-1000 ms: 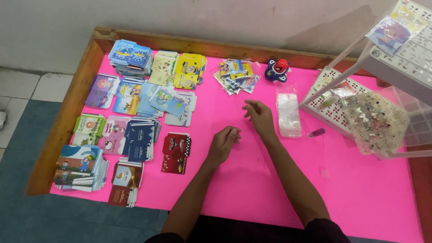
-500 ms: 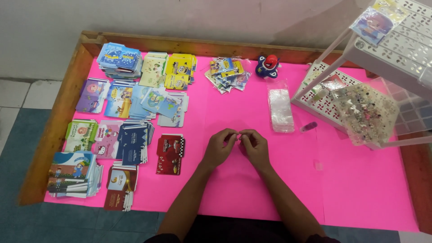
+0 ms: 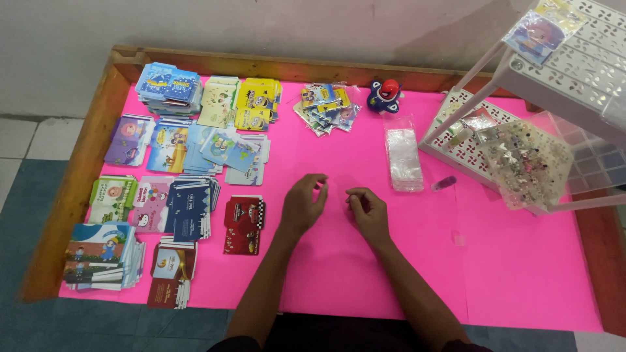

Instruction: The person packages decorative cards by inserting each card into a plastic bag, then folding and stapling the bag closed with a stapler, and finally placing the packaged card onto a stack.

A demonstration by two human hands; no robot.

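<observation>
Both my hands hover over the middle of the pink table top point(image 3: 521, 287), a little apart from each other. My left hand point(image 3: 303, 205) has its fingers curled, with thumb and fingertips close together. My right hand point(image 3: 368, 210) is loosely curled as well, knuckles up. I cannot make out whether anything thin or clear is pinched between the fingers. A stack of clear plastic sleeves point(image 3: 403, 158) lies just beyond my right hand. A red and black card pack point(image 3: 244, 223) lies to the left of my left hand.
Stacks of colourful card packs point(image 3: 176, 163) cover the table's left half, and more packs point(image 3: 325, 107) lie at the back. A blue and red toy point(image 3: 385, 96) sits by the wooden frame point(image 3: 78, 189). A white rack point(image 3: 561, 72) with a tray of small trinkets point(image 3: 525, 163) stands at the right. A small purple piece point(image 3: 445, 183) lies by the sleeves.
My right hand drew back from the clear sleeves to the table's middle and met my left hand. Now the two hands have parted slightly.
</observation>
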